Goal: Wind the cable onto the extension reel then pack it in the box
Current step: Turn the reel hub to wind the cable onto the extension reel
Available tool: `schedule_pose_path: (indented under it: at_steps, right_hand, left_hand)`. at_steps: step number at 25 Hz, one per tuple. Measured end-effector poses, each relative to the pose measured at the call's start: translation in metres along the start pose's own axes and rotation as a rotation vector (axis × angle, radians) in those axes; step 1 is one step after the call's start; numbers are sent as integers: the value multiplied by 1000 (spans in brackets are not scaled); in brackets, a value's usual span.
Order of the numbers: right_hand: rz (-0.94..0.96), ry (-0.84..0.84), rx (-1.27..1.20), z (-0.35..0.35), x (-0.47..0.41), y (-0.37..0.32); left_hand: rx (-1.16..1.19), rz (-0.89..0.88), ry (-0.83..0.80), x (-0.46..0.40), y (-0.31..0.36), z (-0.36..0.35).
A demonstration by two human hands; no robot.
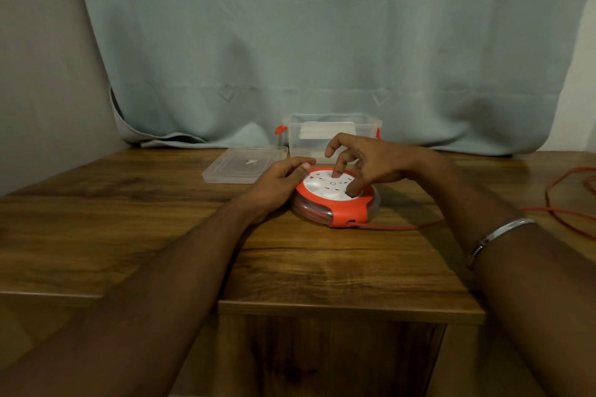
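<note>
One reel [335, 200] is lying flat at the table's [129, 219] centre, socket face up, its cable [554, 200] trailing out toward 3 o'clock. My left hand [280, 184] is clasping the reel's 9 o'clock rim; my right hand [371, 161] is pressing two fingers into the white top, gripping nothing. One box [332, 132] is standing open at 12, one lid [245, 164] lying at 10.

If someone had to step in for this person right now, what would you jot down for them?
Left hand: steadies the extension reel at its left rim.
Right hand: fingers pressed into the reel's white top, apparently turning it.
Cable: some is wound inside the reel; a long red stretch trails off right across the table.
Box: open, behind the reel, lid lying to its left.
Left: finish winding, put reel in box.
</note>
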State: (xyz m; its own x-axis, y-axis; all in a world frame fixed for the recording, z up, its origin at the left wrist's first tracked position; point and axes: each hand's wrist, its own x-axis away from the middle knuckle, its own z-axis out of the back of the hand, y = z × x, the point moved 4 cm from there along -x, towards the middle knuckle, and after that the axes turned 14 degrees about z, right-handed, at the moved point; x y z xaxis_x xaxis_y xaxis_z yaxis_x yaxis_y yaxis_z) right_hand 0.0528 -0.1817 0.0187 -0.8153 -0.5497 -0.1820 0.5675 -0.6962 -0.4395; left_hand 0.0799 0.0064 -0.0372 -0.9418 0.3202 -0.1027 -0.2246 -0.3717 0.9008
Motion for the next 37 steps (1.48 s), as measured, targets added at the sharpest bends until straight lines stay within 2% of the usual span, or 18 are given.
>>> schedule_pose_path:
  at_steps: [6, 10, 16, 19, 23, 33, 37]
  right_hand:
    - [54, 36, 58, -3, 1, -8]
    - [114, 127, 115, 2, -3, -12]
    - [-14, -30, 18, 6, 0, -3]
    - [-33, -46, -21, 7, 0, -2]
    - [-64, -55, 108, 6, 2, -7]
    - [-11, 17, 377, -14, -12, -24]
    - [115, 59, 250, -11, -9, -34]
  left_hand:
    - [-1, -12, 3, -1, -2, 2]
    - [-33, -19, 1, -1, -1, 1]
    - [-26, -19, 14, 0, 0, 0]
    - [-27, -10, 13, 0, 1, 0]
    - [-18, -6, 19, -1, 0, 0]
    - [-29, -6, 26, -1, -1, 1]
    - [-7, -6, 24, -3, -1, 1]
